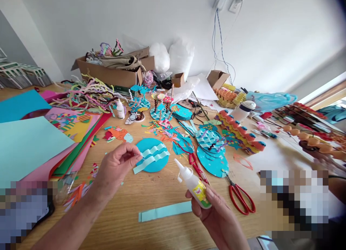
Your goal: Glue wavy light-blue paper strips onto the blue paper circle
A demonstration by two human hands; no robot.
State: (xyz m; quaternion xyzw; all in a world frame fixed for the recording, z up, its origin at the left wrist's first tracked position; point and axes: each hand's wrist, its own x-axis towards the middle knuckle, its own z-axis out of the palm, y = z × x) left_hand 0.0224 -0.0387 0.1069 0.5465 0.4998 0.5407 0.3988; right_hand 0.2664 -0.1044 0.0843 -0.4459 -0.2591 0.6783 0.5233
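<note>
My left hand [120, 161] is closed in a pinch at the left end of a wavy light-blue paper strip [154, 150]. That strip lies across a round blue paper disc [158, 166] on the table. Below it a second wavy strip [147, 163] crosses the same disc, its flat end reaching past the edge. My right hand [216, 210] is wrapped round a white glue bottle [198, 190], tilted with its nozzle up and to the left; the small cap hangs open at its side. Flat light-blue strips [164, 211] lie near the glue bottle.
Red-handled scissors [242, 199] lie at the right, beside woven blue discs [212, 143]. Paper scraps [167, 129] and another glue bottle [120, 109] are farther back. Coloured paper sheets [29, 142] cover the left. A cardboard box [108, 71] stands by the wall. Someone's hand [319, 156] shows at right.
</note>
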